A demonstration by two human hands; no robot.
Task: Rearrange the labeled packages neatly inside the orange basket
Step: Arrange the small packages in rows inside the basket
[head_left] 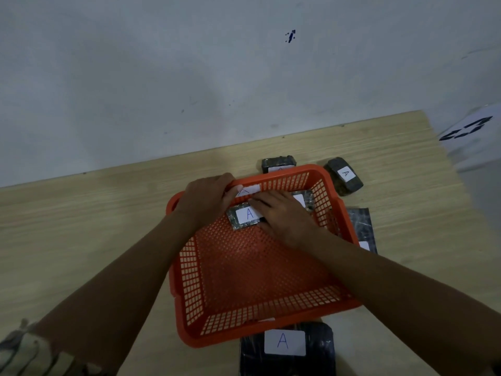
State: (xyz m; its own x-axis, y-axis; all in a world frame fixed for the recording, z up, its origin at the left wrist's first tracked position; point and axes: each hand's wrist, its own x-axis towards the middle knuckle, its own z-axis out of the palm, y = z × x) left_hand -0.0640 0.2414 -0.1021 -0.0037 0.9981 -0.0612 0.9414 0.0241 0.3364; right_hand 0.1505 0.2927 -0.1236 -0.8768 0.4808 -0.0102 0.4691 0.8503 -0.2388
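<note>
An orange mesh basket [189, 267] sits on a wooden table. At its far end lie dark wrapped packages with white "A" labels: one [244, 217] between my hands, one against the far wall [250, 189], one at the far right corner [305, 199]. My left hand [206, 199] reaches over the far left rim, its fingers on the package against the far wall. My right hand [284, 217] lies flat on the packages; I cannot tell which one it grips.
More labelled packages lie outside the basket: two behind it [278, 162] [344, 175], a flat one at its right side [362, 229], a large black one at the near edge [287, 348]. A wall rises behind the table [81, 202].
</note>
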